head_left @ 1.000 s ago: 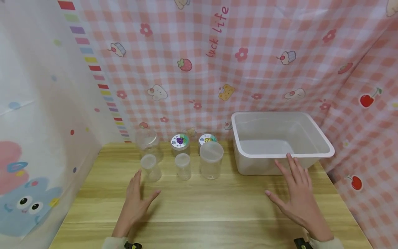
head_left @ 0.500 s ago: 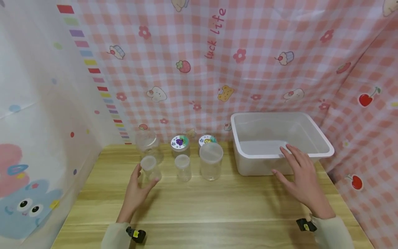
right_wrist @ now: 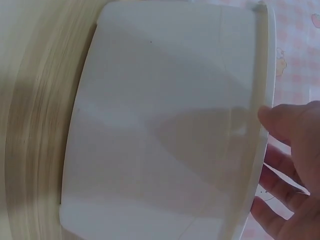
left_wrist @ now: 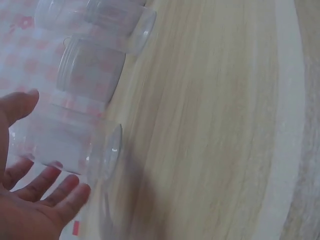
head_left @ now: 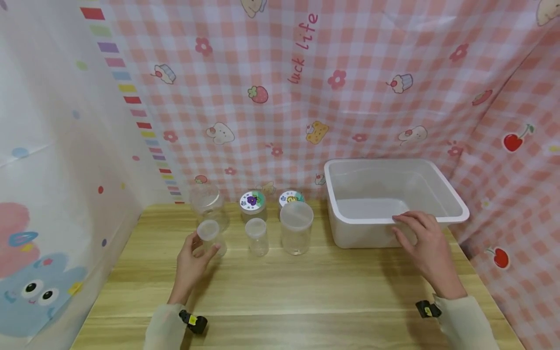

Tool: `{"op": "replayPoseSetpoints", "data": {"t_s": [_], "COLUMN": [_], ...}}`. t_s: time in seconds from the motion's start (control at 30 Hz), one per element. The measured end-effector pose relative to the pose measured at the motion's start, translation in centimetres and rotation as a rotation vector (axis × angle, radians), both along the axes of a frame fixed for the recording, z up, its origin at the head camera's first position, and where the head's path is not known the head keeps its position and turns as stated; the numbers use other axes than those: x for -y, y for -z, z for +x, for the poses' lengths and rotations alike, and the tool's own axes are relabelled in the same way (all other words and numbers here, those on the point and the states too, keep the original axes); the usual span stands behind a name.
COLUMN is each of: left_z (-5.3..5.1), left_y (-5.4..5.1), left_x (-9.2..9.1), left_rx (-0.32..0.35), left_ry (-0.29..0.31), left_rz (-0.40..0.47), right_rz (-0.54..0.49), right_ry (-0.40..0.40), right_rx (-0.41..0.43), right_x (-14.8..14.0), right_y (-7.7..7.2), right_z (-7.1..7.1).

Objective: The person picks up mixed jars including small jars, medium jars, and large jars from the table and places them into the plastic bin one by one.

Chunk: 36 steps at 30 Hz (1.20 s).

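My left hand [head_left: 191, 262] is around a small clear jar with a frosted lid [head_left: 208, 229], at the left of the front row. Its thumb and fingers stand on either side of the jar; in the left wrist view, the thumb [left_wrist: 22, 104] looks slightly apart from the clear wall [left_wrist: 75, 140]. At the right, my right hand [head_left: 428, 253] holds the near rim of a white plastic tub [head_left: 363, 233]. In the right wrist view the thumb [right_wrist: 280, 120] lies against the tub's outer side, and the other fingers reach over the rim, partly hidden.
Right of the held-around jar stand another small jar [head_left: 257, 238] and a wider lidded one [head_left: 296, 231]. Behind are a large clear jar [head_left: 207, 206] and two with printed lids, one purple-patterned [head_left: 252, 200], one yellow-patterned [head_left: 290, 197]. A checked cloth [head_left: 280, 116] hangs behind the wooden table [head_left: 302, 296].
My left hand has moved forward to the small jar, its thumb and fingers closing in around it. The right hand's fingers have drawn together onto the tub's rim. Jars and tub stay put.
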<state>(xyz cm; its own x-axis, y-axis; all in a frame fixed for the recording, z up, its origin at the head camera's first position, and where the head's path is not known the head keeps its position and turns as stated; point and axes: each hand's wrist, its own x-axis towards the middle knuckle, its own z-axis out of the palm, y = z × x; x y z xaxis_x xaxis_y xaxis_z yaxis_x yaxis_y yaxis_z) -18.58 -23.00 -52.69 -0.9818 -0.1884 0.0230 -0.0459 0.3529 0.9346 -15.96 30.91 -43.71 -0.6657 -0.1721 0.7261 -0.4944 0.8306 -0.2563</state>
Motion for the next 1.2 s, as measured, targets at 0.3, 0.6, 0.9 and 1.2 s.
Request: {"op": "replayPoseSetpoints", "data": {"t_s": [0.3, 0.6, 0.9, 1.2], "left_z": [-0.2, 0.0, 0.1, 0.1], "left_y": [0.3, 0.2, 0.1, -1.2], "left_x": [-0.6, -0.3, -0.4, -1.3], "left_rx": [-0.044, -0.021, -0.025, -0.067], "left_ry": [-0.060, -0.044, -0.033, -0.011], "left_rz": [0.023, 0.006, 0.008, 0.016], "right_rz": [-0.023, 0.037, 0.082, 0.085], "right_ry": [0.015, 0.061, 0.064, 0.046], "right_rx": [-0.048, -0.056, -0.056, -0.054], "right_x": [-0.2, -0.3, -0.4, -0.7], "right_y": [0.1, -0.1, -0.2, -0.5], "right_z": [-0.3, -0.4, -0.5, -0.6]}}
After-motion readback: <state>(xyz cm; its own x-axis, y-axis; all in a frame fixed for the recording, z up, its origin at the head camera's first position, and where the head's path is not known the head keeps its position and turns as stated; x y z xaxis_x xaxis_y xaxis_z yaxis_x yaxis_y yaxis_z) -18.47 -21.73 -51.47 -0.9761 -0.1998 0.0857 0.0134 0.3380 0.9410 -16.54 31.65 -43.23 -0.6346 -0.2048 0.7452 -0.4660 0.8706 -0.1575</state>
